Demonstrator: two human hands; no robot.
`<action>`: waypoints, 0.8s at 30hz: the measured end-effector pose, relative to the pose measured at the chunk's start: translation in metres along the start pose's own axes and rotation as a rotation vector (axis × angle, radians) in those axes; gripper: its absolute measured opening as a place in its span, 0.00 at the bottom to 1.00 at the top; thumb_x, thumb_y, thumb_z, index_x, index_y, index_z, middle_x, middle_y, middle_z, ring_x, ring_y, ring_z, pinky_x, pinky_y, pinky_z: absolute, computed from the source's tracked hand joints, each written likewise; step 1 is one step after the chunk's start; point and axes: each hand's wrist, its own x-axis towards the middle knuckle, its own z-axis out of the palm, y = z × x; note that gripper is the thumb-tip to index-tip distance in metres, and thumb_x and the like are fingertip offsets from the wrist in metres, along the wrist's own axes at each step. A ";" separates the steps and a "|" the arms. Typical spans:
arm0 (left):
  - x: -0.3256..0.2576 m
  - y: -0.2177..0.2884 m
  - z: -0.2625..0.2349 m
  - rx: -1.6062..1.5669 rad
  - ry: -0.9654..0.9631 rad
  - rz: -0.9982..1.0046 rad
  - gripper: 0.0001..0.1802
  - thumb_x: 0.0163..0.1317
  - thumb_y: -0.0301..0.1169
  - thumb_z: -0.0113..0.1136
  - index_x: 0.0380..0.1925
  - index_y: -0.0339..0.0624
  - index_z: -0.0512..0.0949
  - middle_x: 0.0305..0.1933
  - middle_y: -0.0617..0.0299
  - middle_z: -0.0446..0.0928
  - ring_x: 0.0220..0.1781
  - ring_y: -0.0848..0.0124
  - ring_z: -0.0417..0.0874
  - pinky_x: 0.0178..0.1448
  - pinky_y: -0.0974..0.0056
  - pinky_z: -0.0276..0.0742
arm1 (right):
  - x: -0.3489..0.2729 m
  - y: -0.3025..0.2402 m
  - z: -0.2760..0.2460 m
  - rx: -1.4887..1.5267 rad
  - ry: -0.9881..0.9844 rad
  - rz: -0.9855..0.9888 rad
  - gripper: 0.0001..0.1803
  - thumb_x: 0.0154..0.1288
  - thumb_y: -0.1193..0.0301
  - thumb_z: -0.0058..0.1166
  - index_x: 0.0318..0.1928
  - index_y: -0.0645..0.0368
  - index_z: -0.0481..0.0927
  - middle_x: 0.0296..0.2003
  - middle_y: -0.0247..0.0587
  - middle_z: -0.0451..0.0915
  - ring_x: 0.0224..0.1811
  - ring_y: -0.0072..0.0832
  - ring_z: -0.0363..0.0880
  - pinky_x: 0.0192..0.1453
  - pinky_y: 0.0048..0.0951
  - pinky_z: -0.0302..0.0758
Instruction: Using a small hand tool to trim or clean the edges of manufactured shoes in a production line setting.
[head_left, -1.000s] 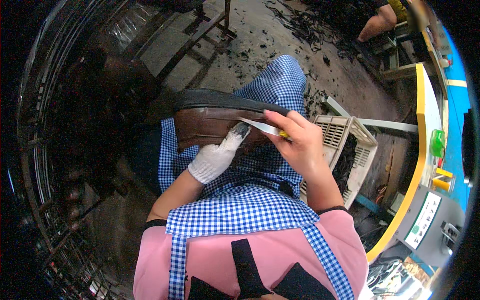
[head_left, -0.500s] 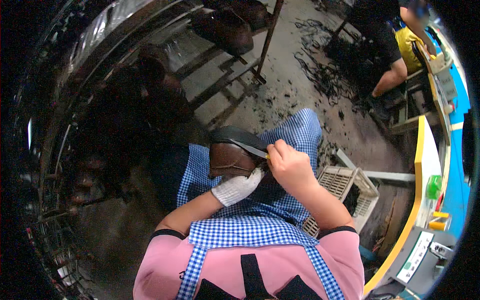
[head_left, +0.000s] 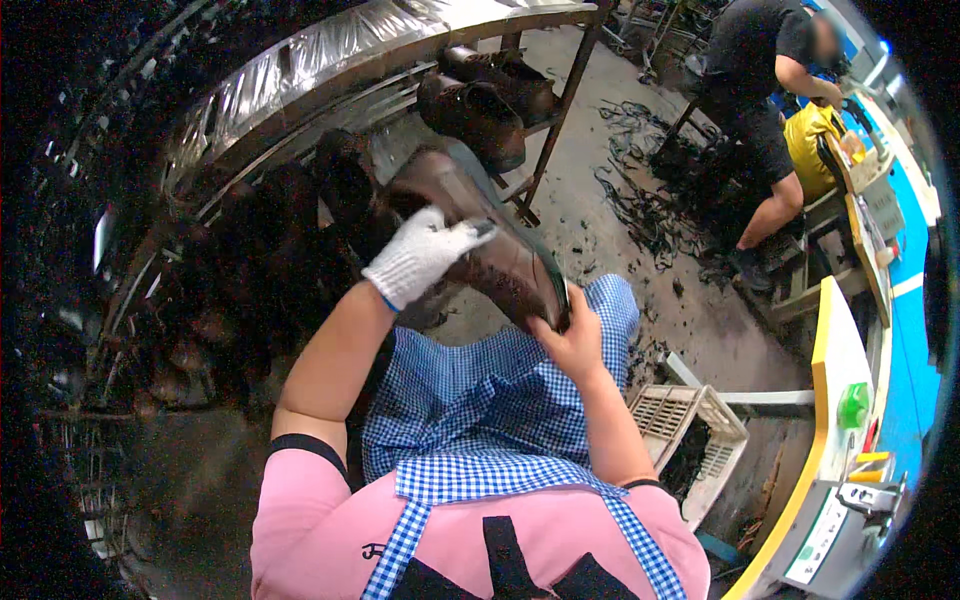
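A brown leather shoe (head_left: 478, 185) with a dark sole edge is held up in front of me, above my lap, slanting from upper left to lower right. My left hand (head_left: 425, 255), in a white knitted glove, is closed on its side near the upper part; the finger tip resting on the leather looks dark. At the lower right end of the shoe, my bare right hand (head_left: 575, 335) grips it with the thumb on the near side. The fingers behind the shoe are hidden. No knife shows now; whether one is tucked in the right hand I cannot tell.
More brown shoes (head_left: 470, 110) stand on a rack (head_left: 560, 115) ahead, others in shadow at left. A white plastic crate (head_left: 665, 415) with dark scraps sits at right, beside a yellow-edged bench (head_left: 822, 400). Dark strips (head_left: 640, 165) litter the floor. Another person (head_left: 755, 100) works at far right.
The shoe has moved up and away from my lap and been turned. The knife in my right hand has gone from sight, and that hand now grips the shoe. My left hand has shifted left and forward.
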 end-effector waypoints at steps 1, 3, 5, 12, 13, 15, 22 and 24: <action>0.007 0.010 -0.005 0.016 0.045 -0.050 0.17 0.55 0.31 0.60 0.43 0.37 0.73 0.42 0.55 0.77 0.44 0.67 0.77 0.49 0.65 0.72 | 0.014 -0.001 0.008 0.126 0.038 0.005 0.34 0.47 0.63 0.63 0.53 0.65 0.66 0.38 0.50 0.79 0.39 0.36 0.80 0.43 0.31 0.74; 0.007 0.040 -0.011 0.398 0.358 0.446 0.18 0.52 0.26 0.61 0.44 0.36 0.72 0.44 0.53 0.76 0.44 0.65 0.78 0.49 0.65 0.73 | 0.044 0.014 0.029 0.326 -0.029 0.108 0.27 0.55 0.67 0.59 0.52 0.67 0.66 0.42 0.41 0.76 0.43 0.26 0.75 0.46 0.24 0.71; 0.002 0.059 -0.017 0.460 0.502 0.463 0.22 0.48 0.25 0.64 0.45 0.38 0.72 0.47 0.51 0.74 0.49 0.59 0.76 0.55 0.61 0.70 | 0.083 0.017 0.054 0.547 -0.086 0.172 0.33 0.55 0.62 0.59 0.55 0.70 0.64 0.43 0.44 0.76 0.43 0.28 0.75 0.48 0.25 0.70; -0.010 -0.013 -0.068 1.241 0.324 0.132 0.27 0.46 0.32 0.63 0.50 0.52 0.70 0.59 0.58 0.64 0.56 0.54 0.67 0.60 0.57 0.66 | 0.164 -0.028 0.119 0.753 -0.242 0.409 0.23 0.54 0.52 0.56 0.39 0.60 0.74 0.23 0.29 0.70 0.17 0.15 0.61 0.17 0.21 0.53; -0.007 -0.017 -0.069 1.133 0.288 0.047 0.27 0.47 0.31 0.62 0.51 0.52 0.70 0.59 0.58 0.64 0.56 0.54 0.68 0.59 0.57 0.67 | 0.170 -0.023 0.125 0.777 -0.252 0.456 0.22 0.55 0.50 0.55 0.37 0.58 0.74 0.21 0.27 0.68 0.14 0.14 0.56 0.15 0.20 0.49; -0.003 -0.016 -0.066 1.196 0.317 0.053 0.27 0.47 0.30 0.62 0.51 0.52 0.70 0.58 0.57 0.65 0.55 0.55 0.69 0.58 0.57 0.67 | 0.170 -0.007 0.133 0.786 -0.230 0.464 0.23 0.57 0.48 0.52 0.38 0.57 0.74 0.21 0.28 0.70 0.12 0.14 0.55 0.14 0.18 0.48; 0.070 0.000 -0.004 1.023 0.357 0.432 0.30 0.47 0.32 0.61 0.53 0.45 0.66 0.53 0.53 0.70 0.56 0.57 0.70 0.61 0.52 0.62 | 0.116 0.038 0.105 0.947 -0.097 0.593 0.17 0.66 0.58 0.44 0.44 0.58 0.73 0.26 0.31 0.74 0.16 0.14 0.59 0.15 0.15 0.53; 0.106 -0.005 0.021 1.069 0.403 0.404 0.29 0.47 0.36 0.62 0.51 0.45 0.68 0.48 0.54 0.73 0.54 0.58 0.71 0.63 0.50 0.58 | 0.110 0.039 0.092 1.014 -0.024 0.605 0.16 0.68 0.60 0.42 0.47 0.57 0.73 0.26 0.30 0.74 0.17 0.14 0.60 0.15 0.14 0.54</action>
